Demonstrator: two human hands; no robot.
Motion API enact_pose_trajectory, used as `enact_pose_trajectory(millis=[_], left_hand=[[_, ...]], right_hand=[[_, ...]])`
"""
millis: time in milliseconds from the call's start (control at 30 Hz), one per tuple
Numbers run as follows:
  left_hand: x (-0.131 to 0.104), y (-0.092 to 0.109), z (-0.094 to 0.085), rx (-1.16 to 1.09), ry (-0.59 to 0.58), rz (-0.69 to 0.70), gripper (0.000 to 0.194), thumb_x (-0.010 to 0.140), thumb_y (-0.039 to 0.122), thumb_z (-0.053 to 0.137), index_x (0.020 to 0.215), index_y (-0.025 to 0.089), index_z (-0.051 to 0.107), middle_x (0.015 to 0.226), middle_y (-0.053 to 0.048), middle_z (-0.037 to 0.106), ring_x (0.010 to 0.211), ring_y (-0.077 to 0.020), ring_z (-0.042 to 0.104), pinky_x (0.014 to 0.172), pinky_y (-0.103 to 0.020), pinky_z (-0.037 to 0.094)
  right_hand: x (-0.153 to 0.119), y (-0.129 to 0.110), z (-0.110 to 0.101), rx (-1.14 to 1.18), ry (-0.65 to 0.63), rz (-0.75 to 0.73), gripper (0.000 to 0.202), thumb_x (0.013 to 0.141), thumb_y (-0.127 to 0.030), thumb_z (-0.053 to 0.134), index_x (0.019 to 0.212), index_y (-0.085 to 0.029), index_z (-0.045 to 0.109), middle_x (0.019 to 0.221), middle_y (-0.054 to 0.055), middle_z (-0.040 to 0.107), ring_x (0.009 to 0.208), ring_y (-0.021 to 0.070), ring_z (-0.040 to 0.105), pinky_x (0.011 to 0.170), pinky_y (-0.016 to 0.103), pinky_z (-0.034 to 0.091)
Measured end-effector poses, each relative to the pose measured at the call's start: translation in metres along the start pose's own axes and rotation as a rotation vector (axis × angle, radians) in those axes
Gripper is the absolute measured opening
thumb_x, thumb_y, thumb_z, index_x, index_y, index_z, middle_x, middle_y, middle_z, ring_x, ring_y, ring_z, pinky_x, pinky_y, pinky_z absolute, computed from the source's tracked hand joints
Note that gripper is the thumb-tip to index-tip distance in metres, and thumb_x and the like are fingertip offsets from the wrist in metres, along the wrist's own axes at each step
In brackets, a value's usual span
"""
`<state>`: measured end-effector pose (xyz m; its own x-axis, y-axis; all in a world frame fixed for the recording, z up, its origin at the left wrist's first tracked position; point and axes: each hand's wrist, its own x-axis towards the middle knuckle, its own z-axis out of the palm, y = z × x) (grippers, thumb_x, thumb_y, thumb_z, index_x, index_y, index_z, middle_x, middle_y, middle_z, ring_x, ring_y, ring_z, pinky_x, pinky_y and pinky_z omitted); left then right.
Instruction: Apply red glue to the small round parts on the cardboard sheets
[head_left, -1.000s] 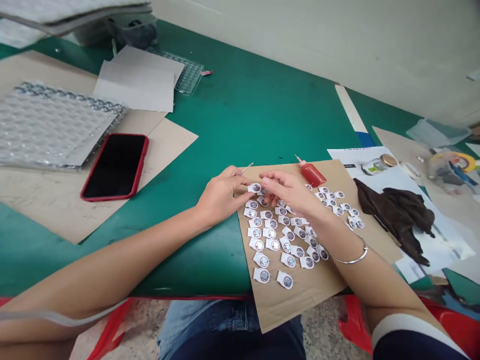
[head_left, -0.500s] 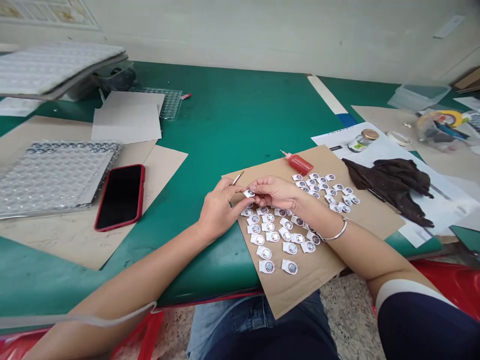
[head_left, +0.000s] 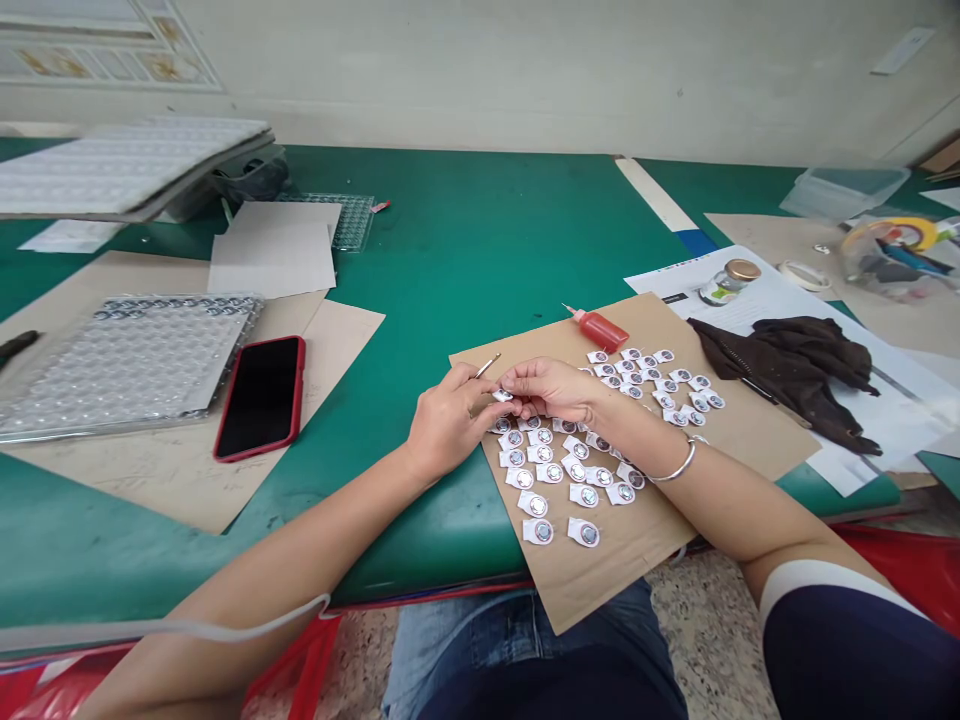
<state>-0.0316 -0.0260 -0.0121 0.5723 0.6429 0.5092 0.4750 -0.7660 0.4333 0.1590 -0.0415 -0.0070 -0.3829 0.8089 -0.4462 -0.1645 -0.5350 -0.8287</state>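
My left hand is closed in a pinch on a small white-tabbed piece, matching the ones laid out below. A thin stick-like tool sticks out above its fingers; its kind I cannot make out. My right hand meets it from the other side, fingertips closed at the same piece and partly covering it. Beneath both hands lies brown paper bearing several white-tabbed pieces with round metallic discs. Beyond them a red bottle with a needle tip lies on its side.
On the left, a red-cased phone lies beside a bubble-patterned clear pack. A dark cloth, a lidded glass jar and a clear tub with tape are at right. A white foam-like sheet rests at back left.
The camera view has shifted slightly, so things at left appear farther right and lower. Both hands stay together at the small piece, which has tilted a little.
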Motion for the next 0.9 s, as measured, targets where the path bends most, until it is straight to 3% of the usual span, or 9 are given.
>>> enact_pose_trajectory(millis=[900], left_hand=[[-0.0005, 0.0009, 0.0002, -0.006, -0.033, -0.005, 0.029, 0.082, 0.045, 0.057, 0.093, 0.020, 0.064, 0.094, -0.005, 0.061, 0.081, -0.0145, 0.060, 0.066, -0.025, 0.048]], right_hand=[[-0.0023, -0.0007, 0.0029, -0.061, 0.024, -0.020, 0.026, 0.074, -0.036, 0.067, 0.075, -0.012, 0.059, 0.054, -0.001, 0.058, 0.045, 0.0038, 0.052, 0.044, 0.014, 0.044]])
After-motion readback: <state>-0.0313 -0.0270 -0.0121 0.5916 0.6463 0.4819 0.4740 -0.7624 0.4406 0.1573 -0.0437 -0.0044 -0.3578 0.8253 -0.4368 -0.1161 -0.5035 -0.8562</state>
